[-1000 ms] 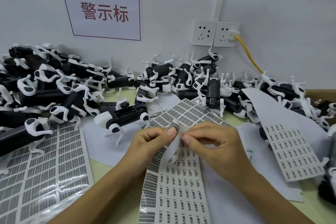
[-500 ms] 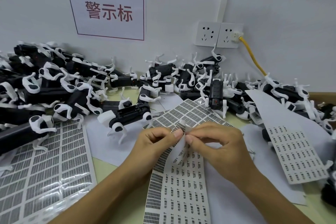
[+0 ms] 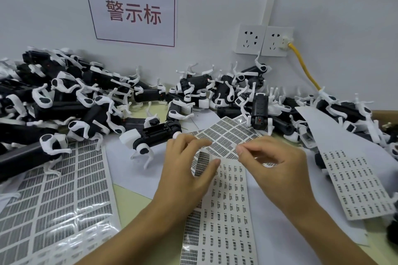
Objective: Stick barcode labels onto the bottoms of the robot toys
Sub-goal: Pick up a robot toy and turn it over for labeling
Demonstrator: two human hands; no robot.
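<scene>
Head view has us over the label sheet (image 3: 226, 200) on the table (image 3: 129, 196), left hand (image 3: 189, 170) pinching its curled edge, right hand (image 3: 273, 165) in a narrow grip on a peeled label (image 3: 233, 147), robot toys (image 3: 157, 135) piled just behind.

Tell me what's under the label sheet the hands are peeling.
Under the label sheet lie white paper sheets on the yellowish table. The hands hide the part beneath them.
</scene>
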